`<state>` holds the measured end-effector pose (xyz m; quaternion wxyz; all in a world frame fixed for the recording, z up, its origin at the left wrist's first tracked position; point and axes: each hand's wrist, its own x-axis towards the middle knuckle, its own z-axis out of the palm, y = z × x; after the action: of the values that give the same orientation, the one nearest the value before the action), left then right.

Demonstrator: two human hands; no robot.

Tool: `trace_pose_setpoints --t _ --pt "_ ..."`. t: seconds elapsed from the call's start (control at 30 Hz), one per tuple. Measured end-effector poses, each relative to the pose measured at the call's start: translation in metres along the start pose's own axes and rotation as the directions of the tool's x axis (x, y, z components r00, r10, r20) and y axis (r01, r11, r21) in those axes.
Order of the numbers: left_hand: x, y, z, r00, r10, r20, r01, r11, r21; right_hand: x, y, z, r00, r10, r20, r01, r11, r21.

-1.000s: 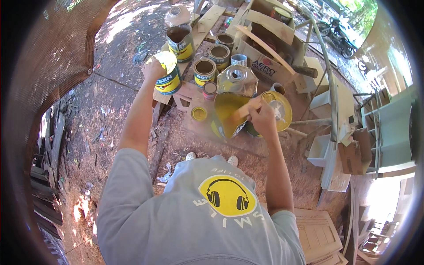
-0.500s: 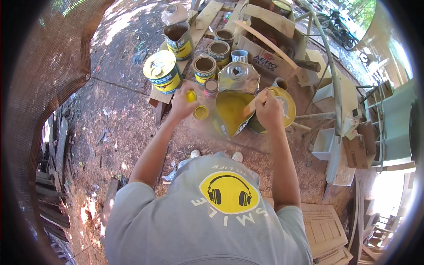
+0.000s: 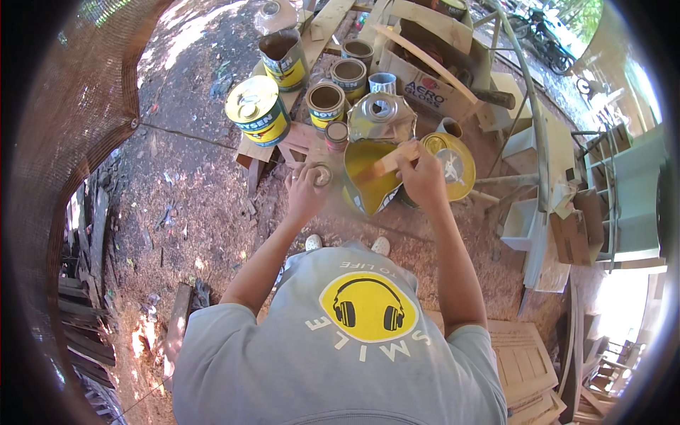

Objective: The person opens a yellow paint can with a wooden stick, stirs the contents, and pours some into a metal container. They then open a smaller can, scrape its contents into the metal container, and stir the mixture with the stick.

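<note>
My right hand (image 3: 423, 177) grips a flat wooden stick (image 3: 386, 164), its lower end inside a cut-open can (image 3: 368, 202) coated with yellow paint. The can's rim is bent into a pointed spout towards me. Left of it, my left hand (image 3: 306, 190) has its fingers closed around a small round tin or lid (image 3: 322, 176); which of the two, I cannot tell. A small pinkish can (image 3: 336, 134) stands just beyond that hand. Under my right hand's far side lies a large round yellow-rimmed can (image 3: 457, 166). Behind the paint can is a cut clear plastic bottle top (image 3: 382, 117).
Several open paint cans (image 3: 326, 103) stand behind, with a closed large can (image 3: 258, 110) at the left. A cardboard box (image 3: 425, 88) with wood pieces sits at the far right. White drawers (image 3: 520, 227) and a pole frame (image 3: 538, 156) flank the right side. Door panels (image 3: 520, 361) lie low right.
My left hand has come down and nearer to me, from holding up a small yellow lid to the small round piece. The stick in my right hand has shifted slightly left inside the can.
</note>
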<state>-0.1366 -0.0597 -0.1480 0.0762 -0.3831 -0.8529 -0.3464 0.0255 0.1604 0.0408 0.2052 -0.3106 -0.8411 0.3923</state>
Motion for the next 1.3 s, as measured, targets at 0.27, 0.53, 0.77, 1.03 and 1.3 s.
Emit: trace_pose_setpoints --t 0.27,0.53,0.77,1.03,1.3 --pt "0.000 0.010 0.004 0.995 -0.100 0.009 0.100 0.995 -0.025 -0.003 -0.013 -0.012 0.998 -0.010 0.055 0.014 0.997 -0.071" --pt "0.009 0.015 0.006 0.984 -0.173 0.031 0.173 0.985 0.022 -0.001 -0.038 -0.027 0.994 0.015 0.107 0.007 0.979 -0.201" --pt "0.017 0.015 -0.019 0.990 0.093 0.110 -0.112 0.977 0.184 0.009 -0.020 -0.006 0.997 -0.077 -0.030 0.070 0.977 -0.202" --pt "0.016 0.016 -0.014 0.904 0.245 0.350 -0.365 0.869 0.333 0.013 -0.015 0.002 0.995 -0.067 -0.079 0.064 0.997 -0.033" --pt "0.022 0.012 -0.005 0.899 0.149 0.413 -0.308 0.883 0.353 0.012 -0.019 0.002 0.999 0.021 0.026 -0.020 0.999 -0.035"
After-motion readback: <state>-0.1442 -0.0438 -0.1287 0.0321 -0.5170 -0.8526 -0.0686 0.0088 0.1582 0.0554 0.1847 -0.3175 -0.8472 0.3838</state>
